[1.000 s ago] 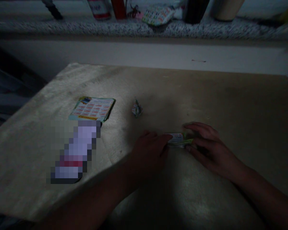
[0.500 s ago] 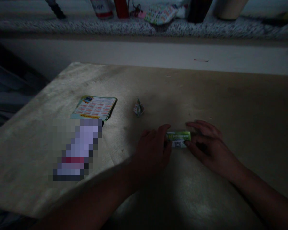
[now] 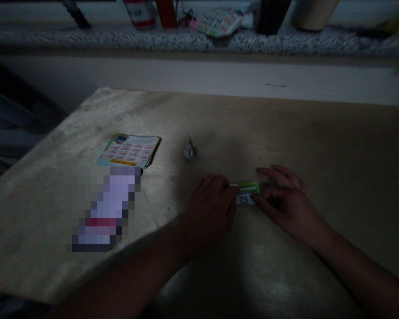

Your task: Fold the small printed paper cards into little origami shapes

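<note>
Between my hands, on the table, lies a small folded paper (image 3: 248, 198) with a green printed upper part and a white lower part that bears a QR code. My left hand (image 3: 213, 201) has its fingers curled over the paper's left end, covering it. At the right end my right hand (image 3: 287, 197) grips the paper between thumb and forefinger, its other fingers stretched away. Beyond my left hand stands a small pointed folded-paper piece (image 3: 190, 150).
A stack of printed calendar cards (image 3: 131, 149) lies to the left, with a blurred-out phone (image 3: 111, 201) just below it. Behind the table (image 3: 335, 133), a speckled stone ledge (image 3: 186, 43) carries a red-and-white can (image 3: 139, 15), a patterned packet (image 3: 221, 23) and other containers.
My left hand has curled further over the paper's left end, so less of it shows. The paper's green edge now tilts slightly upward to the right. My right hand keeps its grip.
</note>
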Motion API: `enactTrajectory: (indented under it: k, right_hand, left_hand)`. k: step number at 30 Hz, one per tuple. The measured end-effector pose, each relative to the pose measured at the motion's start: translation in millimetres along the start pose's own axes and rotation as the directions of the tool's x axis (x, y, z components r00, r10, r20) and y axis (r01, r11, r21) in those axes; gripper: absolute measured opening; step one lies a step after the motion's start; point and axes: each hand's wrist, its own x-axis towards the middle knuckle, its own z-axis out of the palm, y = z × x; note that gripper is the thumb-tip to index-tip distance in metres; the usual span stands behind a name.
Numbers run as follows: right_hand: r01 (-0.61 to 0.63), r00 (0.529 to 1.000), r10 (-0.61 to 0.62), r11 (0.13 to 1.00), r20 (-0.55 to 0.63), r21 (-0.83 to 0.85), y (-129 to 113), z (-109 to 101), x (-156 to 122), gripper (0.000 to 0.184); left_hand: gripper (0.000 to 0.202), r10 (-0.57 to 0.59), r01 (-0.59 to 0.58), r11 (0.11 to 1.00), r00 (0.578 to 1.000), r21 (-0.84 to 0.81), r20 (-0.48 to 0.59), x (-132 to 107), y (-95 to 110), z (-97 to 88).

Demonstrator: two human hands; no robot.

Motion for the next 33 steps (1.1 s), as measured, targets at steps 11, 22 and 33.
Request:
enactTrajectory:
  k: [11,22,33]
  right_hand:
    - [0.133,0.986,-0.129,0.991,-0.103,0.027,5,1,0,0.042]
    - [0.373,0.928,-0.372,0.928,-0.024,0.021,0,-3,1,0.035]
    - [0.395,0.912,-0.337,0.875,-0.235,0.278,-7,-10,-4,0.042]
  left_hand:
    - [0.027,0.033,-0.033,0.999,0.998,-0.009,0.044,0,-4,-3.8]
    - [0.028,0.052,-0.051,0.998,0.998,-0.020,0.039,0,-4,-5.4]
    - [0.015,-0.141,0.025,0.662,0.986,-0.749,-0.092,5,-5,-2.6]
